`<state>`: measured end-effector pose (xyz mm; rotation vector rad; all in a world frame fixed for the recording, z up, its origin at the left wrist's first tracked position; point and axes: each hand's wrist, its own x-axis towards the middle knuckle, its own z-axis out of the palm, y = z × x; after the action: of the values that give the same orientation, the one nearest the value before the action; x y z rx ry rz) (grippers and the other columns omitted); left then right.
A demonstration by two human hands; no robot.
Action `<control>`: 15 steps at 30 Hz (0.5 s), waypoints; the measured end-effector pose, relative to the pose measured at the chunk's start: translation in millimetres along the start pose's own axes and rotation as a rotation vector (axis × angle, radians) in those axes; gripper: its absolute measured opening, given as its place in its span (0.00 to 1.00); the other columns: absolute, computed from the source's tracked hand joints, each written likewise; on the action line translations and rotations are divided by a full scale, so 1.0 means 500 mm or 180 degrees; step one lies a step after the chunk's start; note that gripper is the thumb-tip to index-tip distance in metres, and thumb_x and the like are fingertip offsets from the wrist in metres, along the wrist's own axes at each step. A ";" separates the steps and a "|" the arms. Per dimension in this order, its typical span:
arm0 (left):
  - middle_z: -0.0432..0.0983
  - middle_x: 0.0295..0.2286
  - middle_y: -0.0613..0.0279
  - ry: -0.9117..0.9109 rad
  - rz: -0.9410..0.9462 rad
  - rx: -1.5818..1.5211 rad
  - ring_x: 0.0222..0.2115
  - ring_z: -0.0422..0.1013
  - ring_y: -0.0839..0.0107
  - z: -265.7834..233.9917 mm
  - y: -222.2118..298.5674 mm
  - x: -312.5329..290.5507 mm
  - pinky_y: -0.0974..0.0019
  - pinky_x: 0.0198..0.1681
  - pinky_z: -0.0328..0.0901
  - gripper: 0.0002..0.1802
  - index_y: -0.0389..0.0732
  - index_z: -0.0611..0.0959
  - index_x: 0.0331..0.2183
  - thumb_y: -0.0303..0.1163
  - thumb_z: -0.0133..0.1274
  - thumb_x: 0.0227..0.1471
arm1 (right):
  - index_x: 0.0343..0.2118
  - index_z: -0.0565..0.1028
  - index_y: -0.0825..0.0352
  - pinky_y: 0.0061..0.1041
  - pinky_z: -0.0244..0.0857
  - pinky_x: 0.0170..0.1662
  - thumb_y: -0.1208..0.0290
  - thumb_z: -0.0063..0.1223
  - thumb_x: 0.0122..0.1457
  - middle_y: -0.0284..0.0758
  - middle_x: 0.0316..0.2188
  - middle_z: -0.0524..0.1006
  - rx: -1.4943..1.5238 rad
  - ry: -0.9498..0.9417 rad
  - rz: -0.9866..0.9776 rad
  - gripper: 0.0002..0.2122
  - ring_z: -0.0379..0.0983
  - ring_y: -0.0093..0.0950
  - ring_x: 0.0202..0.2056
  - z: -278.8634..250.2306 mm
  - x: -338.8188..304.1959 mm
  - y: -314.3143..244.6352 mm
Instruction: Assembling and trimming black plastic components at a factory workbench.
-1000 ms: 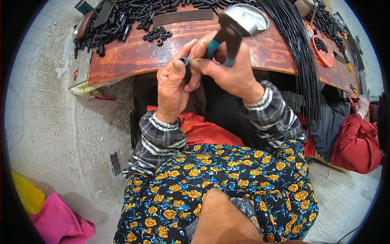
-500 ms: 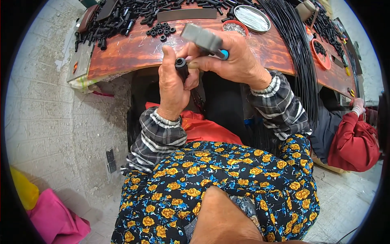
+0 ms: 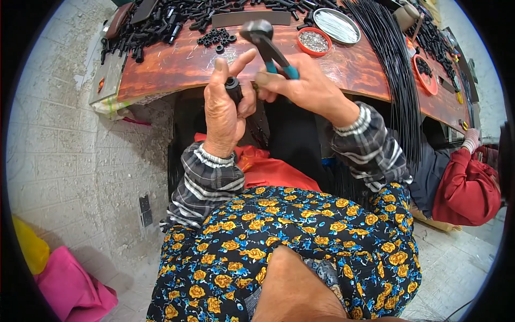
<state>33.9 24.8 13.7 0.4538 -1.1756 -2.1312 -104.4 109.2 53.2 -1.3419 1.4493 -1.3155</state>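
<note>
My left hand point(image 3: 221, 118) is closed around a short black plastic tube point(image 3: 234, 91), held upright with its hollow end up; the thumb and index finger stick out above it. To its right, my right hand point(image 3: 314, 88) grips pliers point(image 3: 274, 52) with teal handles. The pliers' metal head is smeared by motion and points up and left, over the table edge. My right fingertips are near the tube; whether they pinch something small there I cannot make out.
Black tube parts point(image 3: 171, 24) and small black rings point(image 3: 216, 36) lie on the wooden table point(image 3: 161, 72). An orange dish point(image 3: 327, 49) holds small metal bits; a metal tray point(image 3: 358, 33) holds white strips. Black cables point(image 3: 394, 80) hang over the edge. A person's red sleeve point(image 3: 466, 188) is at right.
The pliers have swung from lying sideways to pointing up and left, their handles now showing. My left index finger has stretched out, and the tube has moved slightly left.
</note>
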 end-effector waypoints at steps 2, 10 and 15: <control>0.55 0.09 0.74 0.0071 0.0021 -0.0026 0.10 0.47 0.83 -0.025 0.007 -0.002 0.76 0.14 0.43 0.42 0.29 0.74 0.48 0.63 0.36 0.57 | 0.25 0.75 0.68 0.28 0.60 0.24 0.61 0.57 0.55 0.36 0.15 0.71 -0.1365 0.0078 -0.0177 0.14 0.68 0.31 0.20 -0.010 -0.020 -0.002; 0.53 0.08 0.75 0.0317 -0.0203 0.0131 0.10 0.46 0.84 -0.040 0.010 -0.008 0.75 0.14 0.41 0.45 0.28 0.81 0.36 0.66 0.34 0.56 | 0.28 0.71 0.66 0.40 0.62 0.27 0.70 0.61 0.46 0.43 0.21 0.73 -0.3692 -0.0013 -0.0596 0.10 0.71 0.44 0.26 -0.031 -0.048 0.005; 0.53 0.08 0.76 0.0161 -0.0124 0.0024 0.10 0.46 0.84 -0.054 0.013 -0.003 0.74 0.15 0.40 0.47 0.28 0.81 0.36 0.68 0.35 0.54 | 0.29 0.71 0.65 0.40 0.63 0.29 0.69 0.61 0.46 0.43 0.21 0.74 -0.3769 -0.0089 -0.0653 0.11 0.72 0.44 0.28 -0.019 -0.018 -0.005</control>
<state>53.1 6.4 4.7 0.5347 -1.1555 -2.1364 -111.4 120.2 56.5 -2.2429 2.2275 -0.4399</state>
